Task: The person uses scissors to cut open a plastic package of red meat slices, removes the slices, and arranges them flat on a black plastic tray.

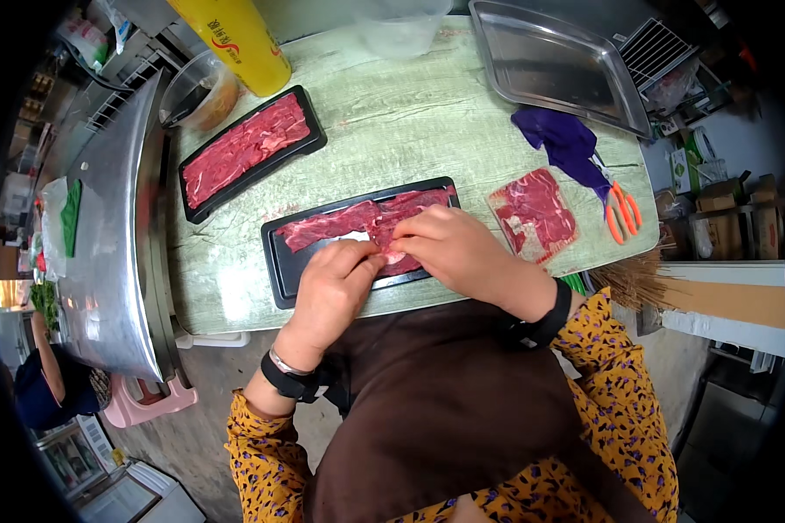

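Observation:
A black rectangular tray (276, 278) lies before me near the table's front edge, partly covered by slices of raw red meat (327, 224). My left hand (340, 287) and my right hand (454, 252) meet over its front side, both pinching a piece of meat (392, 258) between thumb and fingers. The tray's front left part shows bare black. Behind it to the left is a second black tray (320, 138), filled with red meat (248, 150). Right of my right hand, a flat stack of meat slices (540, 209) lies on the table.
Orange-handled scissors (621, 212) and a purple cloth (556, 134) lie at the right, near a large metal tray (556, 62). A yellow roll (239, 42) and a clear plastic tub (206, 91) stand back left. A metal counter (108, 216) adjoins the left side; a person (55, 379) is beyond.

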A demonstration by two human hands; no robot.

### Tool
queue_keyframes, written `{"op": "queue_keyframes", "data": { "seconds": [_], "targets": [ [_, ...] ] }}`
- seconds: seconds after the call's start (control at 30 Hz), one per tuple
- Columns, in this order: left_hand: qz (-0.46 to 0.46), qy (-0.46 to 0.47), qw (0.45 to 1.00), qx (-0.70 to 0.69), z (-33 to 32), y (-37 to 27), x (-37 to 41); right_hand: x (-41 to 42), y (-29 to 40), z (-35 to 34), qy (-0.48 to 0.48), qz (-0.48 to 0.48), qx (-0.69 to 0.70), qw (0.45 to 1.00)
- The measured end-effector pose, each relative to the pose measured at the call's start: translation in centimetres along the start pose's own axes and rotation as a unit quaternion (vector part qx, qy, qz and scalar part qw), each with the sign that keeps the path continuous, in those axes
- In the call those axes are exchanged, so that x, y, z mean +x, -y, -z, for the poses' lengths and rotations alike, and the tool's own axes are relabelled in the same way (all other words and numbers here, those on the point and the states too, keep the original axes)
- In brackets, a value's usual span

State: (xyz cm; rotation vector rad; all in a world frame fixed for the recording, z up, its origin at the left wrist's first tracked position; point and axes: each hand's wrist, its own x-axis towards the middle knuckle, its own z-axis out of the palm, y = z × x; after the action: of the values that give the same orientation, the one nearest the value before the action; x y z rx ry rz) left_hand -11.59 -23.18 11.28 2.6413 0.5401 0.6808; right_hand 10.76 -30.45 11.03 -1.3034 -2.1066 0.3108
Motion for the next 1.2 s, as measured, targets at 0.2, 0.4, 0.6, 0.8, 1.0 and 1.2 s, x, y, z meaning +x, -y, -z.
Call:
{"op": "queue_keyframes", "data": {
  "seconds": [0.2, 0.4, 0.6, 0.8, 1.0, 1.2],
  "targets": [
    [0.044, -0.026, 0.999, -0.017, -0.2, 0.2, -0.4, -0.4, -0.1, 0.1, -0.025, -0.051, 0.003, 0.998],
    [0.072, 0.016, 0.997, 0.040, -0.9, -0.1, 1.0, -1.6, -0.4, -0.5, 0.012, -0.017, -0.025, 0.999],
    [0.079, -0.022, 0.997, 0.007, 0.6, -1.1, 2.5, -6.6, -2.1, 7.3, -0.128, -0.213, 0.025, 0.968],
    [0.061, -0.022, 0.993, -0.098, -0.8, -4.1, 6.2, -11.9, -5.7, 10.5, -0.090, -0.256, -0.164, 0.948],
    [-0.013, 0.019, 0.989, -0.148, -4.3, -7.3, 10.1, -11.6, -7.4, 8.9, -0.056, -0.227, -0.214, 0.948],
    [-0.023, 0.073, 0.989, -0.128, -8.1, -7.9, 12.7, -11.9, -8.8, 9.2, -0.061, -0.228, -0.181, 0.955]
  ]
}}
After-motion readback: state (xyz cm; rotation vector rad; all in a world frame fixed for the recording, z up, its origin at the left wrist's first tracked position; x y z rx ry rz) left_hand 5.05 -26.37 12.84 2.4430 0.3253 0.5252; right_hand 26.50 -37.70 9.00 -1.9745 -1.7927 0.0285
